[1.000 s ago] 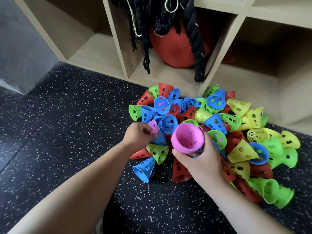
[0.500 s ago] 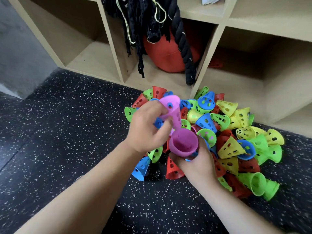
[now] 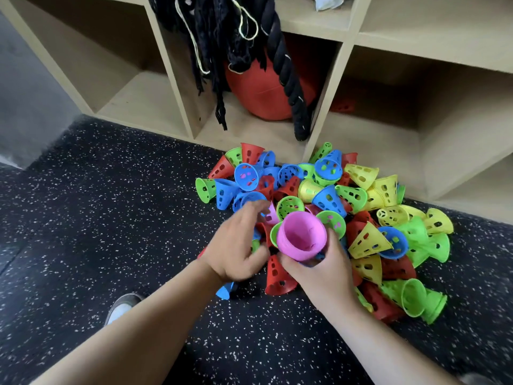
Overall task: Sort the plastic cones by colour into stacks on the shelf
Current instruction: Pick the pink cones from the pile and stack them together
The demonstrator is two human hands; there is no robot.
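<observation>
A heap of perforated plastic cones (image 3: 327, 201) in red, blue, green and yellow lies on the dark speckled floor in front of a wooden shelf (image 3: 319, 140). My right hand (image 3: 324, 276) grips a stack of pink cones (image 3: 301, 237), mouth facing up, just above the near side of the heap. My left hand (image 3: 237, 245) hovers beside the stack with fingers spread and nothing in it. Its fingertips are close to a loose pink cone (image 3: 271, 216) lying in the heap. Motion blurs the left hand.
The shelf's left cubby (image 3: 144, 107) has a bare floor. The middle one holds a red ball (image 3: 261, 90) with a thick black rope (image 3: 288, 76) hanging over it. A red cone (image 3: 342, 107) sits deep in the right cubby. A shoe (image 3: 122, 307) shows beneath my left arm.
My left hand lifted a pink cone from the heap, dropped it into the pink stack, and now hangs with nothing in it over the heap. The right hand kept hold of the stack.
</observation>
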